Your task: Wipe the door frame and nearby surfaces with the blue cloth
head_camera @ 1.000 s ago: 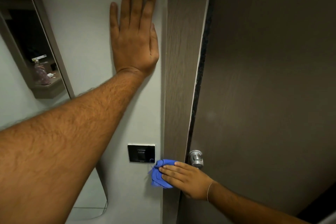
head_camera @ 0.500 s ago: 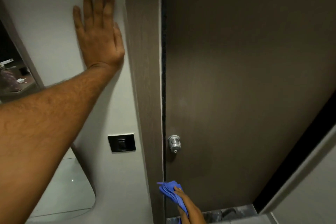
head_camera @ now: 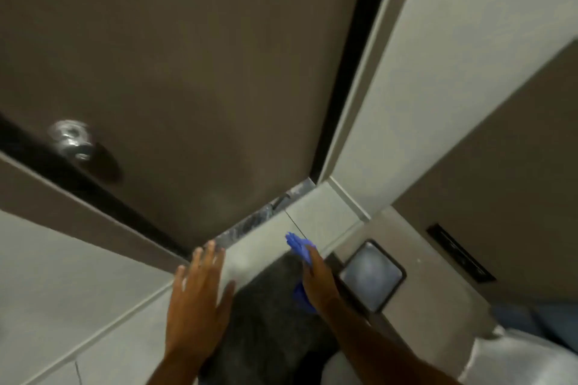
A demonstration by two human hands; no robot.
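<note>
The view tilts steeply down to the foot of the brown door. My right hand holds the blue cloth low, near the bottom of the right door frame, apart from it. My left hand hovers open with fingers spread, close to the bottom of the left door frame. A silver door knob sits at the left of the door. The picture is motion-blurred.
A dark grey mat lies on the floor under my hands. A square floor drain is to the right, beside a brown panel with a dark slot. Pale wall rises at right. White fabric shows at bottom right.
The view swung down and right to the floor. My left hand left the wall and dropped low. My right hand moved down and rightward with the cloth, away from the left frame.
</note>
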